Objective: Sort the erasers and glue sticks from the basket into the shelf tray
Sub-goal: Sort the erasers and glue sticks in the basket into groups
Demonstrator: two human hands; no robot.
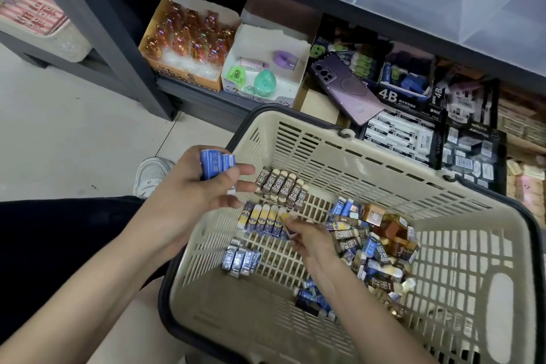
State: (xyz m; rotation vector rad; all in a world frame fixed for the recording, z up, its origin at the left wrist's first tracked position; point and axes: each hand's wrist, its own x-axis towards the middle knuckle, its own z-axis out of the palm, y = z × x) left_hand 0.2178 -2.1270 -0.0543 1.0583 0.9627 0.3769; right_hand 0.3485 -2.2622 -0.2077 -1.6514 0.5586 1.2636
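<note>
The left hand (204, 186) grips 2 blue erasers (217, 167) over the basket (384, 162), at its left rim. The right hand (310, 238), inside the basket, pinches 1 eraser (285, 219) at the end of a yellow-and-blue row (261, 219). A brown row (282, 188) lies just behind it, and a loose heap (378, 245) lies to the right.

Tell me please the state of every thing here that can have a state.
left hand: grips blue erasers over the rim of the basket.
right hand: pinches the end eraser of the yellow-and-blue row.
brown 2B row: lined up on the basket floor.
loose pile: jumbled, unsorted.
phone: face down on boxes.
orange box: open.
</note>
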